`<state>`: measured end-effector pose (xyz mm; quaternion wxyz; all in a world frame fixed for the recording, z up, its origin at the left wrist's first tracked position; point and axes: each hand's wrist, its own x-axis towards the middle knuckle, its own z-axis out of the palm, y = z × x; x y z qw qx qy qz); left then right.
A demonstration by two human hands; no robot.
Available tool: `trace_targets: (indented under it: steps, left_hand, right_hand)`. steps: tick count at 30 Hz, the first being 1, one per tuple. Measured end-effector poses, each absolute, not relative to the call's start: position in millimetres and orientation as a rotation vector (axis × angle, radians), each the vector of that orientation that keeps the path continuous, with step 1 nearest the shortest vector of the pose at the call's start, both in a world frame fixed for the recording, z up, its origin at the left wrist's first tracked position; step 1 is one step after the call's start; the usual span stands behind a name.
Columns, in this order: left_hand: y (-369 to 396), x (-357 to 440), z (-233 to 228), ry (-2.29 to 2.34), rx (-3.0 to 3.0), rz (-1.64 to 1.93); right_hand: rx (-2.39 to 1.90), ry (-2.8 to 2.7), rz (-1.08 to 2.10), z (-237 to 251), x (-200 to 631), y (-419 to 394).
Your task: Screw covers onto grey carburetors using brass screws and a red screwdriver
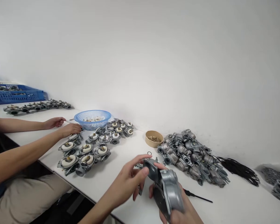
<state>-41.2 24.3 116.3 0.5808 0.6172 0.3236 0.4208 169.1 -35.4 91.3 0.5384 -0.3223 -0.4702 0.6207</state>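
On the white table (121, 174), just right of the tan bowl (154, 138), lies the large heap of grey castings (191, 157); left of that bowl stand rows of white-capped assemblies (88, 152) and a blue basket (92, 119), where a co-worker's hands (63, 126) rest. Near of the bowl, the right hand (177, 211) closes around the metal cover stack (166, 188), long axis running toward the bowl. The left hand (130, 182), just left of the stack, pinches its top cover (152, 169), a small black ring (149, 153) lying between it and the bowl.
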Motion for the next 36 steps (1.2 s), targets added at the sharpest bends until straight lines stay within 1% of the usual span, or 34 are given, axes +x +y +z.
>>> trace_targets:
  steps: [4, 7, 14, 21, 23, 29, 32, 36]
  left_hand:
    - [48.7, -44.1, 139.2, 0.739, 1.331, 1.156]
    - [64.3, -47.9, 143.6, 0.714, 1.228, 1.185]
    - [82.6, -51.0, 132.1, 0.661, 1.131, 1.230]
    - [88.0, -38.6, 128.2, 0.698, 1.443, 1.280]
    - [92.4, -35.8, 134.3, 0.707, 1.574, 1.231]
    - [101.1, -30.7, 162.7, 0.779, 1.974, 0.938]
    - [102.7, -26.0, 166.3, 0.805, 1.938, 0.839]
    - [106.8, -19.5, 157.7, 0.829, 1.749, 0.801]
  right_hand:
    - [-0.681, -1.261, 1.572, 122.6, 150.1, 3.5]
    - [-0.664, -1.287, 1.621, 134.6, 142.3, 26.2]
    - [-0.704, -1.061, 1.614, 127.9, 149.1, 46.1]
    - [-0.705, -1.028, 1.578, 129.2, 160.5, 50.5]
    - [-0.706, -1.035, 1.556, 128.6, 165.1, 51.7]
    - [-0.726, -1.061, 1.503, 116.9, 179.9, 49.4]
    - [-0.752, -1.042, 1.493, 113.6, 183.6, 46.6]
    - [-0.781, -0.999, 1.459, 113.8, 187.1, 46.8]
